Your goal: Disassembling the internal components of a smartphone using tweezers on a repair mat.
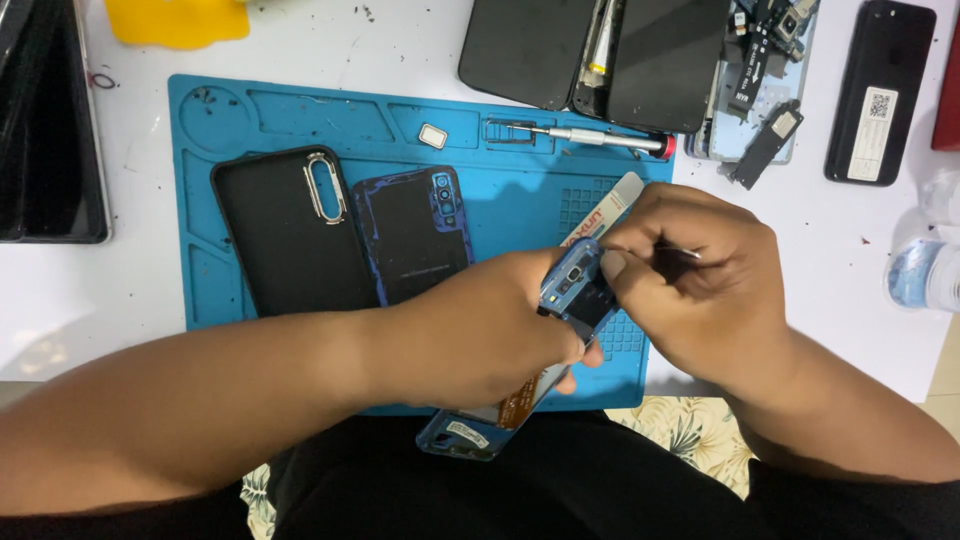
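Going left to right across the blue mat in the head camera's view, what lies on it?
On the blue mat: black phone case → dark back cover → small silver square part → screwdriver. In front, the left hand holds an opened blue phone; the right hand works at it.

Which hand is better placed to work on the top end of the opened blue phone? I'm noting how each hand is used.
Probably the right hand: its fingertips pinch a thin metal tool at the opened blue phone. The left hand is wrapped around the phone's body, steadying it.
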